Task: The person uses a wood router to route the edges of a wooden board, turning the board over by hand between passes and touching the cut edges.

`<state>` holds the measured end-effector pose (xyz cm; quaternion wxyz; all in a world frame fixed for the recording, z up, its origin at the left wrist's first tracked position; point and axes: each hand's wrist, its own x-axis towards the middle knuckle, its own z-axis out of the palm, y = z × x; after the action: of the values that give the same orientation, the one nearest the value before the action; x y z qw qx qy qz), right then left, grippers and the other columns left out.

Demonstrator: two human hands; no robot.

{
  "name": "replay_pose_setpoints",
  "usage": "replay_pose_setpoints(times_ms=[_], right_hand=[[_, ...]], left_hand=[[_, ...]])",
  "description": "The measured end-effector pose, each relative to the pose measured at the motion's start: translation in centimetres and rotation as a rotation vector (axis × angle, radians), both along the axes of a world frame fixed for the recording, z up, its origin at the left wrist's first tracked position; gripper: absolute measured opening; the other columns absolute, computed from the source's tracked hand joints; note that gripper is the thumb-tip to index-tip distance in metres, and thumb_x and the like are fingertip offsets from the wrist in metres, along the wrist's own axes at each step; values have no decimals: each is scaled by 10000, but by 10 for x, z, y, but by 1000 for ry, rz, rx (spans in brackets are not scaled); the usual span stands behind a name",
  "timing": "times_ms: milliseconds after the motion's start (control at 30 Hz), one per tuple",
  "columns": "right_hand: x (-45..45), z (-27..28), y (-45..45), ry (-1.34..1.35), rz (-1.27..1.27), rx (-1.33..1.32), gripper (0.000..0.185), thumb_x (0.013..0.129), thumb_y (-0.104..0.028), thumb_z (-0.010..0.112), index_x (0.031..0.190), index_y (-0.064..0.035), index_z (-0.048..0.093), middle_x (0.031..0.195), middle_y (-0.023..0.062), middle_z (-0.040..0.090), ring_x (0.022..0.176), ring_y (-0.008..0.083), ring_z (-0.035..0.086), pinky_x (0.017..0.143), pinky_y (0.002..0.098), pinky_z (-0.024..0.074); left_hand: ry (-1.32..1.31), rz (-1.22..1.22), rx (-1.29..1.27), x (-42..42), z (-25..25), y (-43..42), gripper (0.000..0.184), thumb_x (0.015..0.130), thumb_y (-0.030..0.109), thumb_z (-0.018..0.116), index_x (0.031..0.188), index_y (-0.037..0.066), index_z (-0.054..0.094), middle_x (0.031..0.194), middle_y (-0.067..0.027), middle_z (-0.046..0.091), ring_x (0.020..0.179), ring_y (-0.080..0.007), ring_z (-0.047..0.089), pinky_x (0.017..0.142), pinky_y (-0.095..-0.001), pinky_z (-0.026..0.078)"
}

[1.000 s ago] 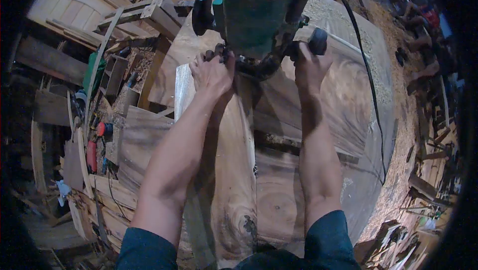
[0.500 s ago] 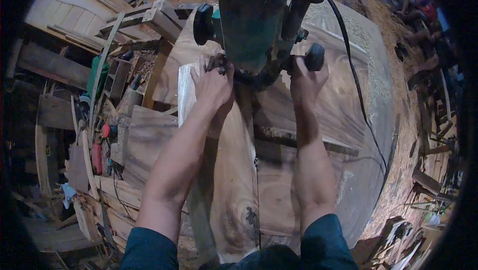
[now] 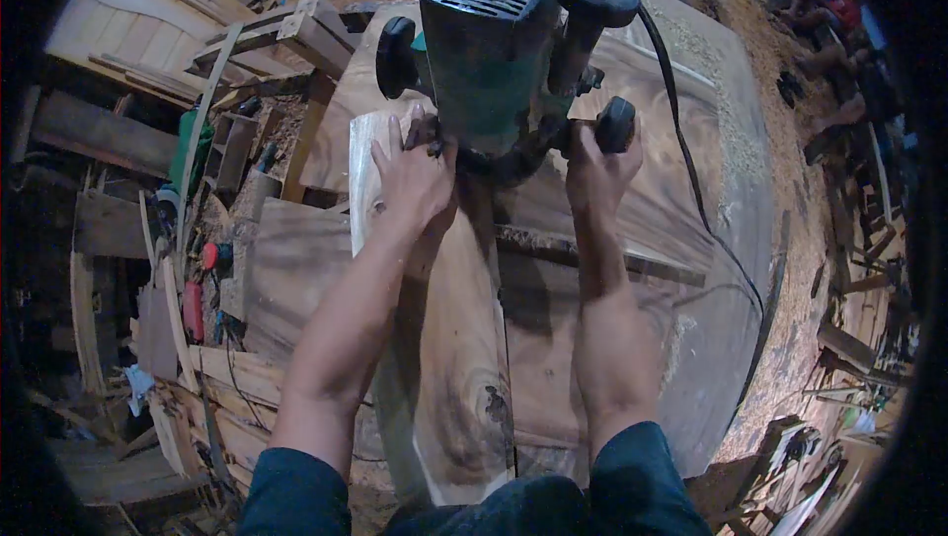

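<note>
At the top middle, a power tool (image 3: pixel 484 72) sits over a board (image 3: pixel 456 329). The right hand (image 3: pixel 600 178) grips its knob (image 3: pixel 616 124), likely to steady it; whether the left hand (image 3: pixel 419 182) grips, I can't tell.

The person wears short sleeves of dark blue-green cloth, the left sleeve (image 3: pixel 294 492) and the right sleeve (image 3: pixel 642 477) each ending in a plain hem around the upper arm, with darker cloth (image 3: pixel 528 511) showing between them. Below the hems, the left forearm (image 3: pixel 346 338) and right forearm (image 3: pixel 620 348) are bare, narrowing toward the wrists, and the left hand (image 3: pixel 415 180) and right hand (image 3: pixel 602 170) are bare too.
</note>
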<state>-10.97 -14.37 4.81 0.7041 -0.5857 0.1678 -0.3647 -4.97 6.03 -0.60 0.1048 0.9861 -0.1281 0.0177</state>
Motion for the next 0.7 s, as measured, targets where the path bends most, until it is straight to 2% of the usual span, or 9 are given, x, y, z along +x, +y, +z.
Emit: replay_pose_setpoints(times_ms=[33,133,267,367,567,700], right_hand=[[-4,-1,0,18,7,9,194,787,-10,653,931,-21,523,774,47,591,637,124,575,572,278,468],[-13,-5,-1,59,9,-19,231,773,-7,657,961,-25,524,815,39,582,701,125,577,624,287,473],[-22,-11,-3,119,-25,-90,245,786,-12,661,991,-23,528,831,33,568,735,124,570,649,280,472],[-35,-2,5,37,5,4,255,800,-15,667,1015,-15,530,845,28,563,756,120,564,658,273,469],[-59,-1,7,112,-7,11,256,818,-14,664,1040,-6,537,883,38,585,767,122,575,677,266,479],[-61,1,8,44,-14,-80,249,825,-28,666,1039,-4,541,868,35,583,749,124,575,680,266,483]], left_hand=[[-31,-5,-18,-4,4,0,539,1027,467,333,1297,112,635,1483,-136,467,1481,-405,166,1132,-690,83],[106,-12,75,-12,17,0,581,1023,486,297,1487,162,428,1615,-70,253,1490,-399,139,1159,-652,77],[33,-11,54,-20,5,3,569,1024,481,307,1482,168,434,1615,-84,250,1487,-406,145,1157,-654,78],[54,-30,102,-29,9,5,554,1025,469,323,1476,172,442,1614,-96,247,1482,-412,158,1156,-655,80],[32,-67,105,-51,12,9,546,1022,454,344,1475,167,440,1615,-102,244,1471,-434,175,1143,-677,93],[7,-67,83,-55,5,10,550,1018,457,353,1474,163,441,1611,-98,256,1470,-446,166,1139,-685,98]])
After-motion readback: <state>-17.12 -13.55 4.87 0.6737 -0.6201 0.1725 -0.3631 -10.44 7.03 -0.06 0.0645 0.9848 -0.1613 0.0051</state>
